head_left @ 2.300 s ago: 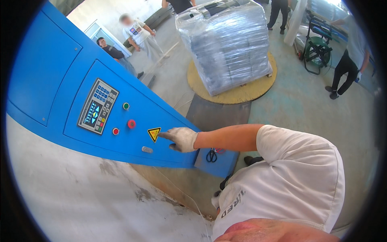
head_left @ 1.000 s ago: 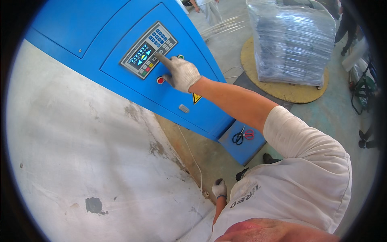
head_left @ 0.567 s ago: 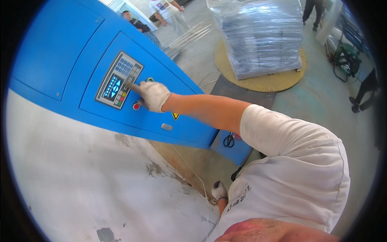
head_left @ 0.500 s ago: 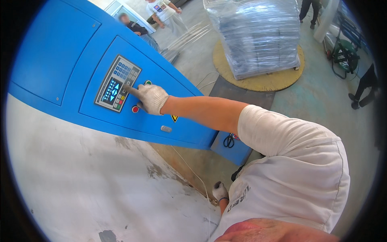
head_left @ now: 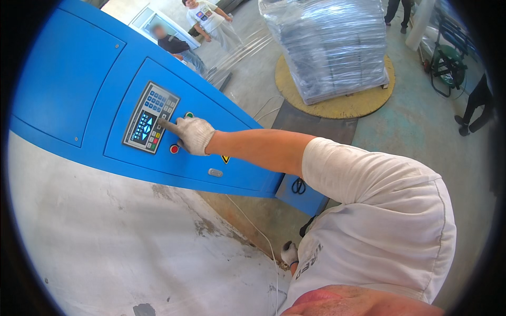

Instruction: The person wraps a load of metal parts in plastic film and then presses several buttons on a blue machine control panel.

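Note:
My right hand (head_left: 192,134), in a pale work glove with darker grey fingertips, reaches out to a control panel (head_left: 151,117) on a blue machine cabinet (head_left: 100,100). Its index finger is stretched out and meets the panel at the keys beside the lit screen (head_left: 144,127); the other fingers are bent and hold nothing. Close to this hand are a green button (head_left: 189,114) above and a red button (head_left: 174,149) below. My left hand (head_left: 289,253), also gloved, hangs low by my body with its fingers curled in; I see nothing sticking out of it.
Beyond the cabinet, a film-wrapped pallet load (head_left: 337,52) stands on a yellow round turntable (head_left: 363,105). Black-handled scissors (head_left: 298,185) lie on a blue ledge (head_left: 300,197). A white cable (head_left: 253,226) runs along the wall (head_left: 132,237). Several people stand farther off.
The whole view has shifted slightly, so the panel sits a little lower. My index finger stays at nearly the same spot on the panel. My left hand still hangs low.

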A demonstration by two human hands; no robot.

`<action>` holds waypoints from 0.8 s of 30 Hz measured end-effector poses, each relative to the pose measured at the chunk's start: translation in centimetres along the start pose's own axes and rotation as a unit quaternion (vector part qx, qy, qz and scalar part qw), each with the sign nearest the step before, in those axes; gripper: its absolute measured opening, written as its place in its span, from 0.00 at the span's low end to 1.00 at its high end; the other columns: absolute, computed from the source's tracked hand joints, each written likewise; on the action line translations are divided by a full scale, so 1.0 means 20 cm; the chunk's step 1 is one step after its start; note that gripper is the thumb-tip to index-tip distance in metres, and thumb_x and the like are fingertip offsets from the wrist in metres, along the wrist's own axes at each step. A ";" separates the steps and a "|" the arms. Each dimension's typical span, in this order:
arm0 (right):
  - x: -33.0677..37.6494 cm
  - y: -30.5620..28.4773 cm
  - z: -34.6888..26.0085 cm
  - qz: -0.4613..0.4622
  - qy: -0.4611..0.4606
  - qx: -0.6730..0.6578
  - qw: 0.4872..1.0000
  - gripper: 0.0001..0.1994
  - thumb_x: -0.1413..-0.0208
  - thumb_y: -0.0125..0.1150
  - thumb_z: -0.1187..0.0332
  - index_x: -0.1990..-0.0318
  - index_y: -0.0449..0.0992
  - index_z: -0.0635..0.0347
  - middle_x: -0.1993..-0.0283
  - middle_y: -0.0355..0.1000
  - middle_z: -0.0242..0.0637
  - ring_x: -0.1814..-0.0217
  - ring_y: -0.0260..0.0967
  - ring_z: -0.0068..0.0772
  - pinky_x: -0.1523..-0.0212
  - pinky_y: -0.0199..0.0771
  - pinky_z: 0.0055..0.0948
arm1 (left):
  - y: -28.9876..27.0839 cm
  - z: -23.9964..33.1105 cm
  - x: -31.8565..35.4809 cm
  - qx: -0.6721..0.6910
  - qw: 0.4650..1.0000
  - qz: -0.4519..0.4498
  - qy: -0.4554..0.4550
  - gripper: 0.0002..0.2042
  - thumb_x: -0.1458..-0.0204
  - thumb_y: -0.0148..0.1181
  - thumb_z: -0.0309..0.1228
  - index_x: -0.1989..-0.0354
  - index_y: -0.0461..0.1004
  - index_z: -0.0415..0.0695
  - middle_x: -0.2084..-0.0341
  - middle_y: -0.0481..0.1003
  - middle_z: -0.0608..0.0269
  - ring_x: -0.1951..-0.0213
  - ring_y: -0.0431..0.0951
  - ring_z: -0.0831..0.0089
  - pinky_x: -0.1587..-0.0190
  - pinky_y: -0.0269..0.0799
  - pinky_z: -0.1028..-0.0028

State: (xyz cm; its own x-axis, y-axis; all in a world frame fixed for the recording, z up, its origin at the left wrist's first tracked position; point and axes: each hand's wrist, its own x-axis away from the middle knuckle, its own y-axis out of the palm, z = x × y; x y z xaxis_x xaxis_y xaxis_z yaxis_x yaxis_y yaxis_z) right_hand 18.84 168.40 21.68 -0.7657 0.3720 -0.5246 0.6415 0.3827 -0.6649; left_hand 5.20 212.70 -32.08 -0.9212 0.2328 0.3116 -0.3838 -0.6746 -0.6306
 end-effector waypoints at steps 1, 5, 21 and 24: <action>0.00 0.00 0.00 -0.002 0.001 -0.003 1.000 0.40 0.28 0.60 0.67 0.12 0.50 0.44 0.43 0.77 0.56 0.42 0.80 0.51 0.46 0.87 0.45 | 0.00 0.00 0.00 0.000 1.000 -0.001 -0.002 0.15 0.44 0.68 0.33 0.53 0.90 0.39 0.56 0.90 0.48 0.52 0.90 0.57 0.44 0.82 0.62; 0.01 -0.02 -0.01 -0.012 0.002 -0.011 1.000 0.40 0.28 0.60 0.68 0.12 0.50 0.44 0.42 0.77 0.56 0.41 0.79 0.53 0.44 0.86 0.46 | 0.01 0.00 -0.01 0.002 1.000 -0.004 -0.009 0.15 0.44 0.68 0.33 0.53 0.90 0.39 0.55 0.90 0.49 0.52 0.90 0.57 0.44 0.82 0.62; 0.05 0.08 0.04 0.063 -0.026 -0.024 0.997 0.43 0.38 0.62 0.75 0.15 0.57 0.46 0.50 0.79 0.52 0.47 0.82 0.54 0.49 0.85 0.48 | -0.06 0.03 0.02 0.023 1.000 -0.013 -0.002 0.16 0.44 0.68 0.34 0.52 0.90 0.40 0.55 0.90 0.49 0.51 0.90 0.58 0.43 0.82 0.61; 0.05 0.05 0.04 0.019 0.005 0.008 1.000 0.41 0.31 0.66 0.68 0.14 0.55 0.47 0.51 0.77 0.51 0.51 0.81 0.50 0.52 0.85 0.46 | -0.08 0.17 0.11 0.014 1.000 0.006 0.010 0.16 0.44 0.68 0.34 0.52 0.90 0.40 0.55 0.90 0.49 0.51 0.90 0.58 0.43 0.82 0.61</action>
State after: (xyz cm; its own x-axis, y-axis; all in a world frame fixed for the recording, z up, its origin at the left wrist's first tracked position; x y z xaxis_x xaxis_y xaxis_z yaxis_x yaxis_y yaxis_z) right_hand 18.60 168.50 20.02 -0.7407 0.3946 -0.5437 0.6687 0.3555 -0.6530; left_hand 4.09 211.96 -28.06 -0.9268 0.2390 0.2897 -0.3716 -0.6962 -0.6142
